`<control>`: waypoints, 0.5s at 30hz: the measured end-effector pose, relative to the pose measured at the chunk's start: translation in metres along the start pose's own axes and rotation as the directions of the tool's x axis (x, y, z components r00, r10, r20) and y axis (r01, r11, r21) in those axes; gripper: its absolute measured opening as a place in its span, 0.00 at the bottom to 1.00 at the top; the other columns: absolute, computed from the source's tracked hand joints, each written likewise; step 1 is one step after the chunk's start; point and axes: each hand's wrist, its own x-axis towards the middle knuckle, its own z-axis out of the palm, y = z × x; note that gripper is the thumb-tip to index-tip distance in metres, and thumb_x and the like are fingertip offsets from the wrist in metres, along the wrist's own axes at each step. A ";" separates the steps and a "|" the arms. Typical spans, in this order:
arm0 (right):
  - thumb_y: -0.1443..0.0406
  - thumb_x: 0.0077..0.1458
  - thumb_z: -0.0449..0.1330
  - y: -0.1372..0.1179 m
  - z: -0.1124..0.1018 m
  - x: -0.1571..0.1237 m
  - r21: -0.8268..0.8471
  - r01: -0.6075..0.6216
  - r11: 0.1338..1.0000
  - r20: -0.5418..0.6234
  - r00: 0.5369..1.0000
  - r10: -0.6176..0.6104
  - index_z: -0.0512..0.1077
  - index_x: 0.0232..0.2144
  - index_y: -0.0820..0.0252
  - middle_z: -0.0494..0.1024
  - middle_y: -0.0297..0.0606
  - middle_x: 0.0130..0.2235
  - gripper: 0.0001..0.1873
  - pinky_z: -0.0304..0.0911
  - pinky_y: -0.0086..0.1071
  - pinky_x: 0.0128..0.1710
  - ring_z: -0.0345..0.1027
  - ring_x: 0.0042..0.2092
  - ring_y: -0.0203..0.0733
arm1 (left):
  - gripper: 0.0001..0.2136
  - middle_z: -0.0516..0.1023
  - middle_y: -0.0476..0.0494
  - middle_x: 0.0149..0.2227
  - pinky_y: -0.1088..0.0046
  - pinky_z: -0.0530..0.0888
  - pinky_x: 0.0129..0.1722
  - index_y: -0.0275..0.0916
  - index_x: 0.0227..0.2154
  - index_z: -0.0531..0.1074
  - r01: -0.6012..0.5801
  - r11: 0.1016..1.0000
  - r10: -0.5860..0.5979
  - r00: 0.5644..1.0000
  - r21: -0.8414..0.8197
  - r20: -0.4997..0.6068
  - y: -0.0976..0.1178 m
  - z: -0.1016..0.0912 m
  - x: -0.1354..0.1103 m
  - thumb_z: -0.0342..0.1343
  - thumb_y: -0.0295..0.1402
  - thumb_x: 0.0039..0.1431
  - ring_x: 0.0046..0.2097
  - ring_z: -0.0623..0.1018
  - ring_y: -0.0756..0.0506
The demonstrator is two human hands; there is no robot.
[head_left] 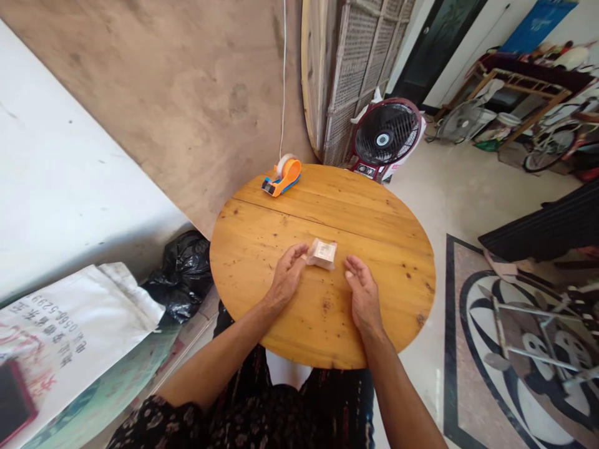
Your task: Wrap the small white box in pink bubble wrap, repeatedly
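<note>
a small flat packet (322,253) in clear wrap lies near the middle of the round wooden table (374,212), a little toward the near edge. the left hand (287,274) rests on the wood at the packet's left end, fingers curled in, with the thumb and fingertips against that end of the wrap – whether they pinch it or only touch it cannot be told. the right hand (362,296) lies on the table just beside the packet's right end, a small gap between them, fingers loosely bent and apart, holding nothing. at the far edge, well apart from both hands, sits an orange tape dispenser (282,176). on the floor beyond the far edge stands a black fan (386,134) – off the left edge, by the wall, lie a black bag (185,274) and a printed white sack (70,324)
</note>
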 end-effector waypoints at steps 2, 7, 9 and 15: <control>0.61 0.55 0.59 -0.001 -0.001 -0.001 -0.015 0.003 1.000 0.010 1.000 -0.003 0.68 0.52 0.55 0.70 0.42 0.58 0.21 0.51 0.46 0.63 0.62 0.60 0.45 | 0.17 0.74 0.37 0.53 0.65 0.68 0.56 0.36 0.49 0.69 0.013 1.000 -0.013 1.000 -0.019 -0.003 0.001 0.000 0.000 0.53 0.38 0.58 0.53 0.74 0.43; 0.60 0.56 0.58 -0.004 -0.002 -0.002 -0.143 0.040 0.989 0.068 0.997 -0.030 0.74 0.45 0.55 0.72 0.40 0.56 0.15 0.49 0.46 0.64 0.62 0.60 0.46 | 0.17 0.76 0.38 0.49 0.65 0.69 0.54 0.35 0.46 0.71 0.016 1.000 -0.016 1.000 -0.010 -0.014 0.002 0.001 0.001 0.55 0.39 0.57 0.51 0.75 0.43; 0.60 0.56 0.58 -0.003 -0.002 -0.002 -0.193 0.065 0.979 0.089 0.995 -0.049 0.75 0.42 0.55 0.70 0.40 0.58 0.13 0.49 0.46 0.64 0.60 0.61 0.46 | 0.17 0.76 0.37 0.50 0.65 0.69 0.54 0.35 0.46 0.71 0.019 1.000 -0.019 1.000 -0.009 -0.006 0.001 0.000 0.002 0.56 0.39 0.56 0.51 0.75 0.43; 0.60 0.57 0.57 0.000 0.000 -0.002 -0.258 0.110 0.960 0.105 0.991 -0.086 0.74 0.42 0.56 0.70 0.42 0.57 0.12 0.50 0.49 0.63 0.61 0.60 0.48 | 0.18 0.76 0.37 0.48 0.65 0.70 0.53 0.35 0.46 0.70 -0.008 0.998 0.010 0.999 -0.066 0.038 -0.002 0.001 0.005 0.58 0.39 0.54 0.50 0.76 0.43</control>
